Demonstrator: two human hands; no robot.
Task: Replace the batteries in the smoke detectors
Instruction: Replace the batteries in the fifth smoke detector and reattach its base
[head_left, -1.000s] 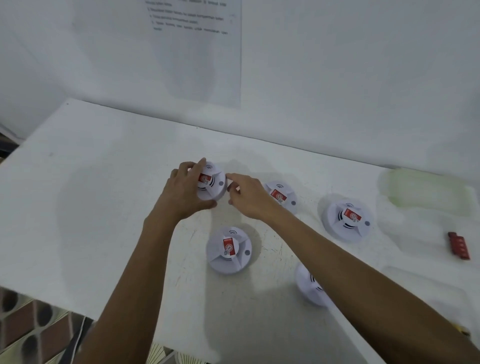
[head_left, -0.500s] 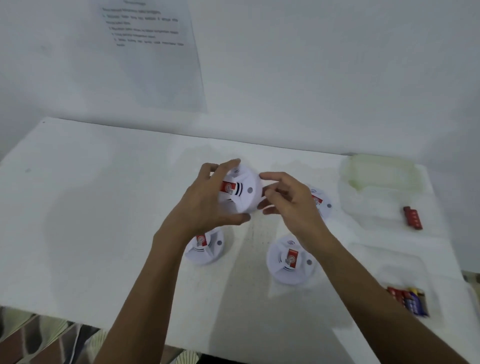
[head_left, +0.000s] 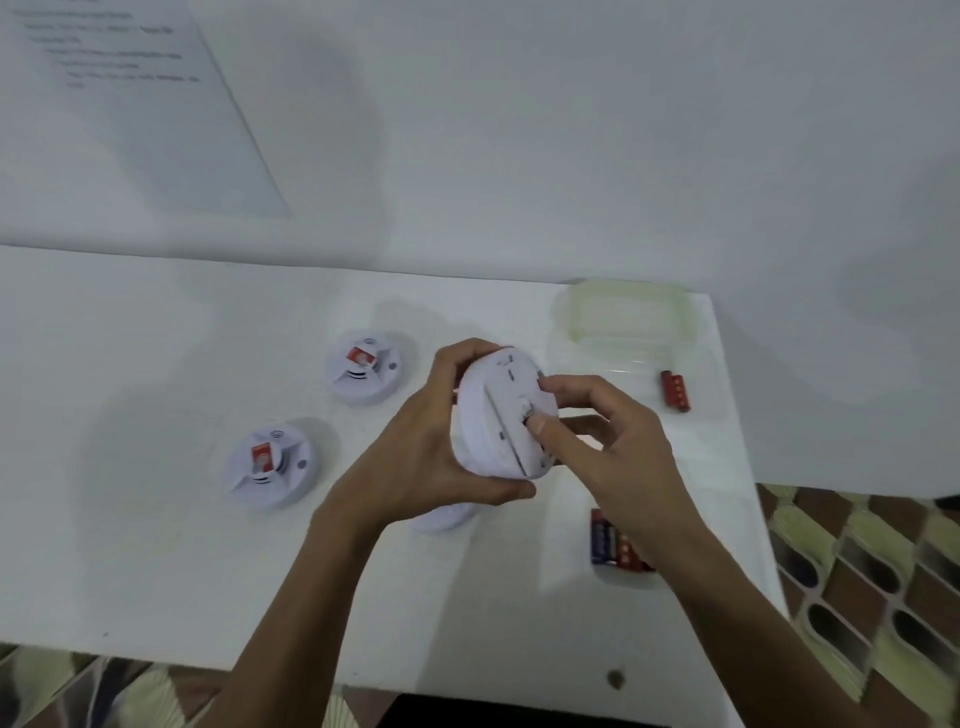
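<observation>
White table (head_left: 156, 545) under dim light; brown-and-cream patterned floor tiles (head_left: 857, 571) past right edge. Near right edge: red-and-blue cylindrical batteries (head_left: 613, 543), partly behind right forearm. Mid-table, raised and tilted: white round smoke detector (head_left: 498, 415), flat back toward camera. Left hand (head_left: 415, 452) curled round its left rim. Right hand (head_left: 613, 441): thumb tip on back, fingers curled at right rim. Beneath: hidden-face detector (head_left: 441, 517), mostly covered. Left side: near-left detector (head_left: 270, 465), far-left detector (head_left: 366, 371), red labels up. Far right edge: small red block (head_left: 675, 391). Far right corner: translucent plastic container (head_left: 623, 322). Wall: printed paper sheet (head_left: 130, 104).

Four smoke detectors (head_left: 363, 371) and two battery bundles (head_left: 675, 391).
</observation>
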